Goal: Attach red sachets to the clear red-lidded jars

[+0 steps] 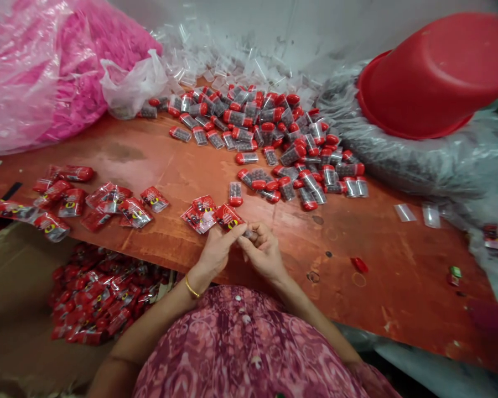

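My left hand [218,250], with a gold bangle at the wrist, is closed on a red printed packet [228,216] near the table's front edge. Touching the packet's lower right end is my right hand [265,249], its fingers pinched around a small clear and dark piece, perhaps the end of a tube. Just left of the hands lie several flat red packets [203,207]. A clear tube with a red cap [235,193] and dark balls inside stands apart behind the held packet. Beyond it spreads a large pile of similar red-capped tubes [249,119].
Filled red packets [135,211] lie at the left; more fill a cardboard box [16,298] below the edge. Pink items in a plastic bag [78,72] stand back left. A red tub [431,77] rests on a bulky bag [406,160] at right.
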Available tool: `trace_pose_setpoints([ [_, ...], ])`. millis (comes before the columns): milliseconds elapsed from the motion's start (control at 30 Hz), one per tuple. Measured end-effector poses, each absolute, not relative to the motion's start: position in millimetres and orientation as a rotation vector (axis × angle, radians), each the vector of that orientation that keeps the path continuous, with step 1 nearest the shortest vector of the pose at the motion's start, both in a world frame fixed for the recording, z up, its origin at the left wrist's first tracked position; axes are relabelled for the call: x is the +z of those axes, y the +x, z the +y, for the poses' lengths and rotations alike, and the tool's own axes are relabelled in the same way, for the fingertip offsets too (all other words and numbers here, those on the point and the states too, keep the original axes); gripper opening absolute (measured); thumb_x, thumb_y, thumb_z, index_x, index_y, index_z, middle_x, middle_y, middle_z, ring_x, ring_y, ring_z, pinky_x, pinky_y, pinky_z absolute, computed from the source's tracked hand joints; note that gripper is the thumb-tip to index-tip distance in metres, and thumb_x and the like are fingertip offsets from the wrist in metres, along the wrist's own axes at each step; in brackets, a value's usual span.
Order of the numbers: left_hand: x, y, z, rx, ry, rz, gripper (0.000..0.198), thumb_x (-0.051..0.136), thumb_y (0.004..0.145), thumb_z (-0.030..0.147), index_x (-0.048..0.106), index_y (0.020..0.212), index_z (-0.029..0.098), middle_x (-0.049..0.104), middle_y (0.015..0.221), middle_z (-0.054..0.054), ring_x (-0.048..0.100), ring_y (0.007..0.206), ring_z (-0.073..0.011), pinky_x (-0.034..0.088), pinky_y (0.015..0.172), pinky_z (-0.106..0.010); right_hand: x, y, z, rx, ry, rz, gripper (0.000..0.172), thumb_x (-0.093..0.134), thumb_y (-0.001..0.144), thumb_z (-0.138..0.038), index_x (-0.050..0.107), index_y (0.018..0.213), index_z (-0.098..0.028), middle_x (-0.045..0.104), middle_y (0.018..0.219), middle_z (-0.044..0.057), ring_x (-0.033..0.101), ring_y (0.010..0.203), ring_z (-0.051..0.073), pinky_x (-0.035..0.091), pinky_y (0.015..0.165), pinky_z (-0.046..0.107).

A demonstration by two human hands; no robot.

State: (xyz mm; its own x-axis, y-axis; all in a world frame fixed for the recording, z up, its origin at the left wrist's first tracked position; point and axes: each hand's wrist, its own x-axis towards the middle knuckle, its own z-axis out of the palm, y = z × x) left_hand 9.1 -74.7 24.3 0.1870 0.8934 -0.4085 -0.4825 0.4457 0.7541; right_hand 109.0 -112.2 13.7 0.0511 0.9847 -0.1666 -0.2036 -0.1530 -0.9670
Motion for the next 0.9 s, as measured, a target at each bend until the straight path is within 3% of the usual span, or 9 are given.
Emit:
trace_pose_setpoints([
  [133,23.1,4.1,-78.3,0.974,0.52,0.912,0.027,0.08,0.054,0.03,0.065,0.069,0.014,0.064,0.066,0.0,0.057,0.062,-0.0115,0.046,0.064,-0.024,0.4,106.6,-108.9,1.264,-1.237,-1.044,0.033,0.068,0.07,-0.045,0.045,0.075,-0.022,0.051,0.052,-0.01,0.04,0.036,0.005,0.032,0.035,0.017],
  [333,29.0,-26.8,-75.5,0.916,0.648,0.999,0.034,0.081,0.052,0.033,0.068,0.077,0.013,0.068,0.074,-0.004,0.061,0.072,-0.0166,0.047,0.073,-0.028,-2.7,109.9,-86.2,0.785,-1.329,-1.638,0.03,0.065,0.074,-0.044,0.05,0.064,-0.02,0.051,0.053,-0.005,0.044,0.047,0.008,0.038,0.048,0.022],
  [400,32.7,-49.4,-68.6,0.879,0.791,1.175,0.035,0.078,0.054,0.039,0.068,0.075,0.012,0.068,0.07,-0.006,0.062,0.073,-0.0209,0.048,0.073,-0.032,3.0,115.5,-69.2,0.662,-1.298,-1.875,0.026,0.061,0.079,-0.045,0.057,0.072,-0.02,0.061,0.064,0.0,0.053,0.059,0.013,0.045,0.059,0.026],
  [467,36.9,-77.2,-58.6,0.897,1.029,1.506,0.033,0.076,0.057,0.042,0.067,0.071,0.013,0.067,0.069,-0.007,0.063,0.08,-0.027,0.048,0.077,-0.036,5.3,123.4,-48.1,0.501,-1.308,-2.068,0.024,0.051,0.087,-0.04,0.062,0.093,-0.019,0.068,0.09,0.006,0.059,0.083,0.019,0.048,0.077,0.033],
  [567,42.0,-117.4,-42.6,0.822,1.531,2.027,0.027,0.071,0.063,0.038,0.066,0.075,0.015,0.069,0.095,-0.012,0.053,0.11,-0.0386,0.039,0.095,-0.049,-1.2,136.2,-21.1,0.298,-1.406,-2.288,0.033,0.041,0.092,-0.028,0.055,0.12,-0.018,0.057,0.126,0.01,0.047,0.118,0.024,0.037,0.1,0.042],
  [700,42.5,-142.0,-29.8,0.632,2.017,2.161,0.034,0.058,0.075,0.029,0.063,0.104,0.012,0.042,0.141,-0.014,0.021,0.134,-0.0462,0.012,0.107,-0.063,-12.8,151.0,-24.0,0.194,-1.502,-2.412,0.034,0.04,0.092,-0.028,0.056,0.121,-0.018,0.052,0.133,0.01,0.037,0.127,0.028,0.031,0.104,0.047],
  [800,38.8,-125.5,-30.4,0.694,2.075,2.141,0.05,0.056,0.075,0.027,0.053,0.123,0.011,0.027,0.15,-0.017,0.012,0.137,-0.0449,0.006,0.108,-0.065,-15.8,161.5,-52.6,0.147,-1.603,-2.365,0.032,0.043,0.091,-0.028,0.058,0.117,-0.017,0.053,0.13,0.01,0.04,0.123,0.029,0.034,0.101,0.046],
  [900,31.3,-83.0,-38.7,0.695,2.247,1.853,0.039,0.051,0.081,0.033,0.059,0.117,0.018,0.035,0.147,-0.014,0.017,0.139,-0.0372,0.009,0.109,-0.061,-18.8,169.4,-82.2,0.09,-1.7,-2.274,0.032,0.045,0.089,-0.03,0.058,0.116,-0.017,0.055,0.127,0.011,0.042,0.12,0.03,0.036,0.098,0.047],
])
